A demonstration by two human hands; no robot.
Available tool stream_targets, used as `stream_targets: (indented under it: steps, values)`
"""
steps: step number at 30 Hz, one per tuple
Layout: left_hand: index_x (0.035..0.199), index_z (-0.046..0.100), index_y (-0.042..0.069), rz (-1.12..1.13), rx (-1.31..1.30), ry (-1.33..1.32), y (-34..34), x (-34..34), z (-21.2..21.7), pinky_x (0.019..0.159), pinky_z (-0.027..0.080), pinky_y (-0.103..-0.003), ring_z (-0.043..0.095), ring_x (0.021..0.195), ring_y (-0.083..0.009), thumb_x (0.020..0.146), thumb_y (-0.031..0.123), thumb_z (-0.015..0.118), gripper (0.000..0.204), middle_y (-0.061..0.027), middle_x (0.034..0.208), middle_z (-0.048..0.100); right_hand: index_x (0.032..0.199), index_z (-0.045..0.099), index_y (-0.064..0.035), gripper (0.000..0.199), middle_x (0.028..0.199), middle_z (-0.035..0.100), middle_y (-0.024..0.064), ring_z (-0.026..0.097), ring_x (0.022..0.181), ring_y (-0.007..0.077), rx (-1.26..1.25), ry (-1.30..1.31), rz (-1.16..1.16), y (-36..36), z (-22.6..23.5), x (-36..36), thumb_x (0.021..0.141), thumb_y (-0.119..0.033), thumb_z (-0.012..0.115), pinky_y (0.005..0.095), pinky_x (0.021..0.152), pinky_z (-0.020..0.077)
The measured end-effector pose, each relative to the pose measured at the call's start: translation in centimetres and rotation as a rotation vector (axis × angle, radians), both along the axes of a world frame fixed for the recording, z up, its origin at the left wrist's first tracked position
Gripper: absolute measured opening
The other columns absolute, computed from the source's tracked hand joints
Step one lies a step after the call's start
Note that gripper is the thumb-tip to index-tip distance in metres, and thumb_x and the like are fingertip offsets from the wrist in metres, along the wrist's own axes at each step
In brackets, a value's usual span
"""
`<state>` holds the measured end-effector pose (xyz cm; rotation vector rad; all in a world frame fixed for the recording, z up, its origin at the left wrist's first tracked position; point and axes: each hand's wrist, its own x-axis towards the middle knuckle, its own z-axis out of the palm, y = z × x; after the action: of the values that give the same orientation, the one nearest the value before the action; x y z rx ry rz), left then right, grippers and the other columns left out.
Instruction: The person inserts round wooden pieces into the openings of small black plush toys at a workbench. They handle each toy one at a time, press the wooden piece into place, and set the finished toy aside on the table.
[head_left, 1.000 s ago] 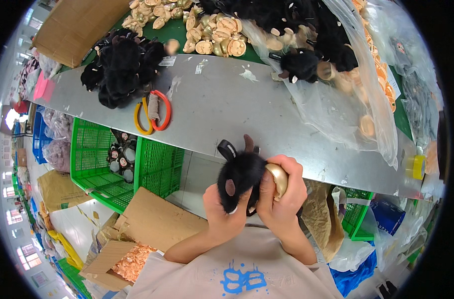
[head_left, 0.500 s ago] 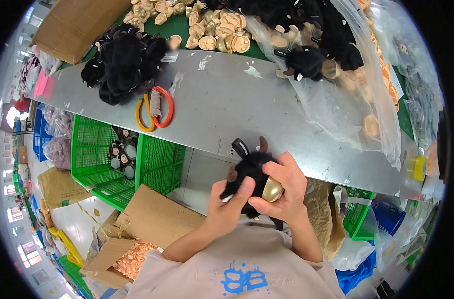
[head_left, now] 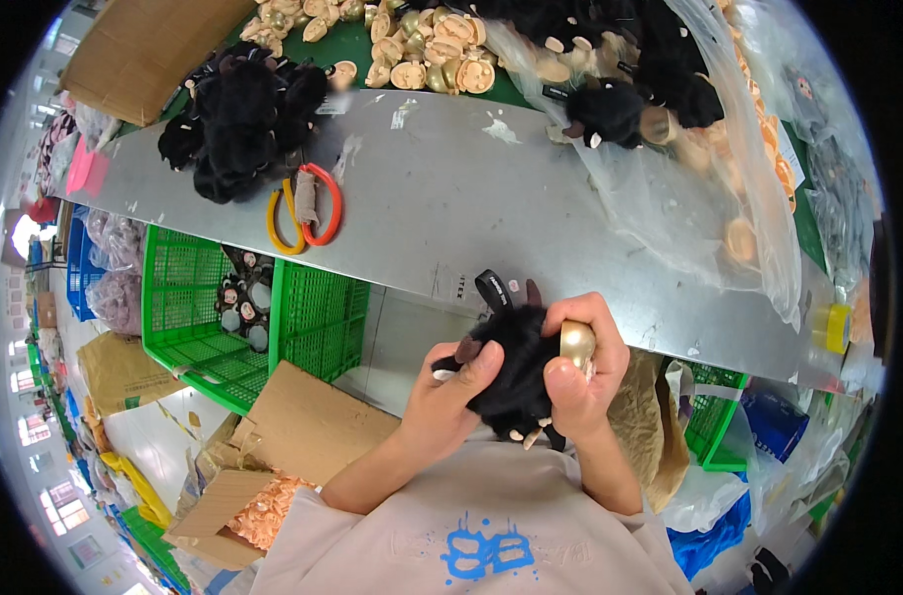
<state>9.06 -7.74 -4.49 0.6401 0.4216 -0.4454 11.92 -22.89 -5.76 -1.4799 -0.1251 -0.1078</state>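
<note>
**Two hands closed on one black plush toy**

Two hands meet at the near edge of a grey metal table (head_left: pixel 531 208), both gripping the same black plush toy (head_left: pixel 516 372). The left hand (head_left: pixel 451 392) wraps the toy's left side, thumb pressed over the fur near a small brown ear. The right hand (head_left: pixel 585 372) is clenched on the toy's right side and also pins a round gold-coloured piece (head_left: pixel 576 344) between thumb and forefinger, tight against the fur. A black ribbon loop (head_left: pixel 495 289) sticks up from the toy just above the left hand's fingertips, and small pale claws show below the right hand's palm.

Beyond the hands, on the table, lie scissors with one orange and one red handle (head_left: pixel 305 208), well up and to the left of the left hand. Further off on that side sits a heap of black plush toys (head_left: pixel 235 119). Straight ahead of both hands is a spread of tan face pieces (head_left: pixel 422 50), and up and to the right of the right hand a clear plastic bag (head_left: pixel 689 169) holds more black toys. Below the table, left of the left hand, stands a green plastic crate (head_left: pixel 194 297), and beside the left forearm lies an open cardboard box (head_left: pixel 308 426).
</note>
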Motion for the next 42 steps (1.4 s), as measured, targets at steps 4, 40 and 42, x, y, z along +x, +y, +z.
stream_targets:
  steps: [4,40,42]
  values:
    - [0.113,0.066,0.003,0.046,0.042,0.065,0.0,-0.4,-1.0,0.082,0.053,-0.030,0.065,0.097,-0.0129,0.101,0.020,0.063,0.021,-0.0037,0.106,0.067,0.092,0.057,-0.0020,0.064,0.083,0.050,-0.0005,0.040,0.074,0.0076,-0.037,0.142,-0.010,-0.1,0.4,-0.1,0.087,-0.065,0.061,0.0234,0.065,0.0294]
    - [0.102,0.066,-0.001,-0.050,0.667,-0.304,-0.3,0.1,1.0,0.064,0.039,-0.019,0.046,0.076,-0.0017,0.094,0.011,0.073,0.016,0.0065,0.082,0.055,0.100,0.069,0.0052,0.032,0.066,0.058,0.0066,0.046,0.052,0.0185,-0.475,-0.574,-0.236,-0.5,-2.2,0.8,0.078,-0.017,0.076,0.0295,0.047,0.0368]
    - [0.097,0.065,0.000,-0.050,0.813,-0.342,-0.4,-0.1,0.9,0.061,0.037,-0.019,0.043,0.072,-0.0018,0.093,0.011,0.074,0.014,0.0069,0.079,0.053,0.099,0.070,0.0047,0.032,0.065,0.057,0.0061,0.044,0.051,0.0190,-0.580,-0.629,-0.257,-0.7,-2.3,0.9,0.076,-0.015,0.077,0.0295,0.046,0.0357]
